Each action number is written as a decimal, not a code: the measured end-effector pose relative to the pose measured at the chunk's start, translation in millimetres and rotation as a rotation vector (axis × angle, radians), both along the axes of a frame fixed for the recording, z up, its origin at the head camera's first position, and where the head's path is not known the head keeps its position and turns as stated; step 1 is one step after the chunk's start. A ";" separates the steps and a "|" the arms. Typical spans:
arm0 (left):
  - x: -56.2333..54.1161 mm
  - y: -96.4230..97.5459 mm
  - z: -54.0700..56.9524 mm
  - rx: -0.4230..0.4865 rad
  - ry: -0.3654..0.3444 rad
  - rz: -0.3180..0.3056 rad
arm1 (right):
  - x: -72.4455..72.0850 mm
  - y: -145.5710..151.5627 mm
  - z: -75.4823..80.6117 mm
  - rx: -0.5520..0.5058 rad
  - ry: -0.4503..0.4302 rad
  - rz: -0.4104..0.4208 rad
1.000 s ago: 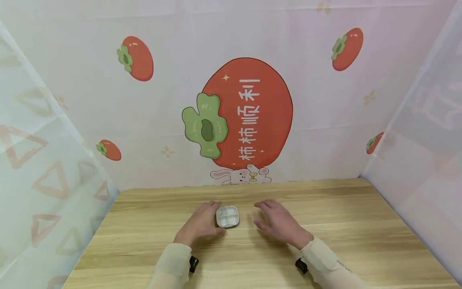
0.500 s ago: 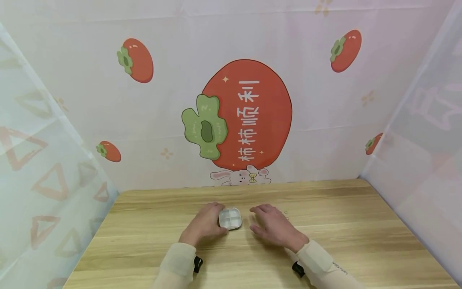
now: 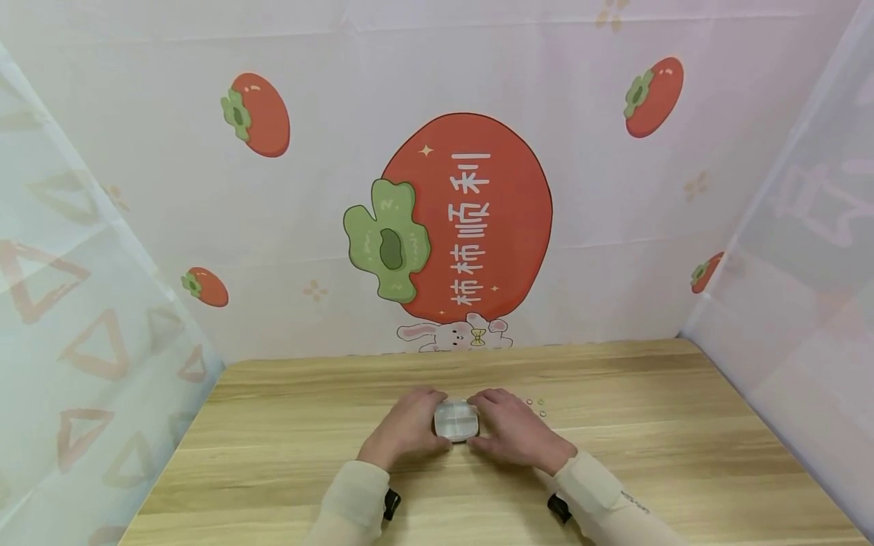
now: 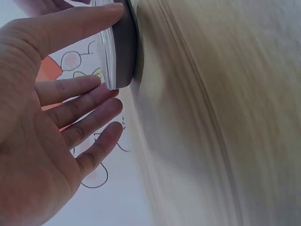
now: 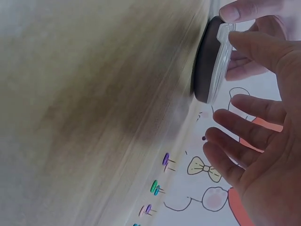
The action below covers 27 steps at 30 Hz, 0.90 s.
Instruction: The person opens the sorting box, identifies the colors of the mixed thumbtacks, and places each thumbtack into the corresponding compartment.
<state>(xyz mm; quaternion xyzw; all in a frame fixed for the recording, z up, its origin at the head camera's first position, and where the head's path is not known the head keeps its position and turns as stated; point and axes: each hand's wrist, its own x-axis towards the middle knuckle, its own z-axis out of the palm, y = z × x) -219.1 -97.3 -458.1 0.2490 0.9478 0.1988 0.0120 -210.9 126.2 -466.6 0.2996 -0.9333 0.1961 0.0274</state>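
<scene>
Box (image 3: 456,422): on the tabletop (image 3: 273,455), between both hands; rounded square, dark base (image 5: 207,61), clear lid (image 5: 219,70) down; divided into four compartments, as seen through the top.
Left hand (image 3: 410,425): clamped on the left side of the box, with thumb at the near edge and fingertips at the far corner.
Right hand (image 3: 517,431): at the right side of the box, with thumb touching the lid edge and fingers loosely extended toward the far corner; cannot tell of any contact there.
Studs (image 5: 154,186): beyond the right hand, in a loose group on the tabletop; small, purple, green, teal and pink, with thin posts pointing up.
Wall writing (image 3: 469,220): 柿柿顺利, in white on a large red persimmon print (image 3: 512,227); turned sideways, to be read from bottom to top.
Sleeve marking (image 3: 635,502): dark, on the right forearm; too small to read.
Rabbit print (image 3: 457,334): under the persimmon, lying sideways, with yellow bow.
Left panel (image 3: 55,205): printed with triangle outlines.
Cuffs (image 3: 355,485): cream, with black fittings (image 3: 391,503) underneath.
</scene>
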 end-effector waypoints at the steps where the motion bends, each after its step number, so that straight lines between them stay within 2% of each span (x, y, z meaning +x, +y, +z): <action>1: -0.1 1.3 -0.3 -0.002 0.002 -0.005 | -0.4 -0.5 0.3 0.002 -0.005 0.001; 15: 0.6 6.1 -0.4 -0.005 -0.046 0.012 | -10.5 -3.6 -0.4 0.036 -0.078 0.016; 27: -2.0 5.6 -0.7 0.015 -0.080 0.026 | -15.6 -4.7 2.7 0.052 -0.067 0.028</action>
